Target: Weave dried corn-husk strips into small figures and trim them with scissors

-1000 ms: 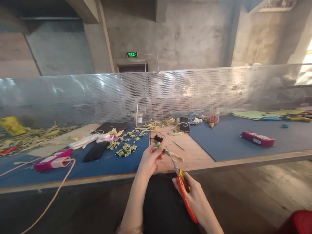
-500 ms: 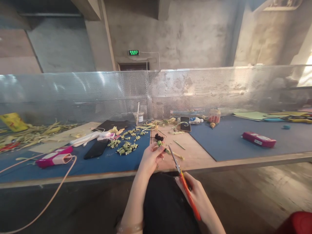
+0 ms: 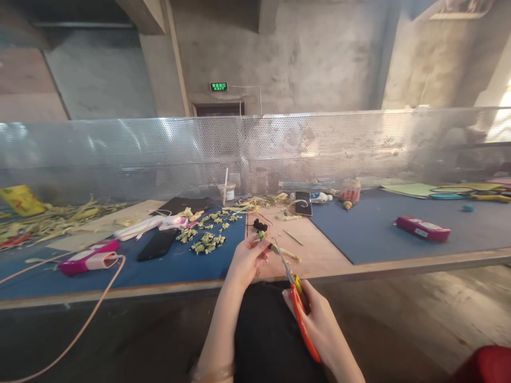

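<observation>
My left hand (image 3: 248, 258) pinches a small green plant piece (image 3: 262, 234) above the table's front edge; part of it is hidden by the fingers. My right hand (image 3: 315, 314) grips a pair of scissors (image 3: 304, 323) with red and yellow handles. Their blades (image 3: 284, 260) point up and forward, with the tips close to the plant piece. Just beyond my left fingers lies a small black clump (image 3: 260, 224). A pale stalk (image 3: 293, 238) rests on the bare wood board. To the left, a pile of small green plant pieces (image 3: 208, 242) covers part of the blue mat.
A black phone (image 3: 157, 244) and a pink box with a cable (image 3: 91, 257) lie left. Another phone (image 3: 304, 204), a bottle (image 3: 320, 197) and a plastic cup (image 3: 228, 193) stand or lie behind. A magenta packet (image 3: 423, 228) rests right. A perforated metal screen (image 3: 279, 149) borders the back.
My right hand has turned the scissors slightly and shifted them left, so the blades sit nearer the plant piece and the yellow handle shows more. The left hand has hardly moved.
</observation>
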`<state>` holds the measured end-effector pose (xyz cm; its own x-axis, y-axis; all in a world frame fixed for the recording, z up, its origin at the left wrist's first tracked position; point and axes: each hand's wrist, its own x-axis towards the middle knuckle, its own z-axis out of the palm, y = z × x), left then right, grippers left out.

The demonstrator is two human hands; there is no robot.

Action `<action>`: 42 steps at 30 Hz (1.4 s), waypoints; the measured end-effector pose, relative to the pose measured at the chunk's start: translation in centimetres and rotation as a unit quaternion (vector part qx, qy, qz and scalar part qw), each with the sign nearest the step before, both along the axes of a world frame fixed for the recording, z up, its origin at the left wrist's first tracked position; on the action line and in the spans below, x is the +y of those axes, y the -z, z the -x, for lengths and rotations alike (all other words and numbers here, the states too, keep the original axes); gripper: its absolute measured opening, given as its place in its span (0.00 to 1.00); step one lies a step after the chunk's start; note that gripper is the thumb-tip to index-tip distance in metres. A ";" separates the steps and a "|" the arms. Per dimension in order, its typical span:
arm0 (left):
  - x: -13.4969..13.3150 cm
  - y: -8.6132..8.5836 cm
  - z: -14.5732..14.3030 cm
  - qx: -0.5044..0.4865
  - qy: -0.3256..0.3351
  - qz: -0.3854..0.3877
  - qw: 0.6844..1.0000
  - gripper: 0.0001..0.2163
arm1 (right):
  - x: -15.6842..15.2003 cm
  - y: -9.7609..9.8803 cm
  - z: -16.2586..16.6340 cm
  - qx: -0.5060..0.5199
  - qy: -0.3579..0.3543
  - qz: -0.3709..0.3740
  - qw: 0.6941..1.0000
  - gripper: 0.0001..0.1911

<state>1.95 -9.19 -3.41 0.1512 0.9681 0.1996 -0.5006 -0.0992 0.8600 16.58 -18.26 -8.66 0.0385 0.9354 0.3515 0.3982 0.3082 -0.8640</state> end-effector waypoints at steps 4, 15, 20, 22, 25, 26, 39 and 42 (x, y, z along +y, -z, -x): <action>0.1 0.1 0.0 -0.007 0.006 0.001 1.000 0.16 | -0.1 0.0 0.2 -0.032 0.034 -0.010 0.999 0.16; 0.0 0.0 0.1 -0.001 0.000 0.013 1.000 0.15 | -0.3 -0.1 0.2 -0.101 0.075 -0.025 0.992 0.15; 0.0 0.0 0.0 0.002 0.007 0.007 1.000 0.14 | 0.0 0.4 0.2 -0.099 0.056 -0.026 0.993 0.14; -0.1 0.0 0.0 0.006 0.007 0.007 1.000 0.14 | 0.1 0.5 0.2 -0.097 0.053 -0.022 0.994 0.14; -0.1 -0.1 0.0 0.007 0.003 0.012 1.000 0.14 | 0.0 0.4 0.2 -0.095 0.053 -0.021 0.994 0.15; -0.1 0.0 0.0 0.006 0.003 0.014 1.000 0.14 | 0.0 0.4 0.2 -0.096 0.053 -0.022 0.994 0.15; -0.1 -0.1 0.0 -0.006 0.005 0.017 1.000 0.16 | 0.3 0.6 0.1 -0.101 0.052 -0.023 0.993 0.15; -0.2 -0.2 0.0 -0.010 0.002 0.014 1.000 0.17 | 0.1 0.4 0.0 -0.086 0.055 -0.007 0.995 0.15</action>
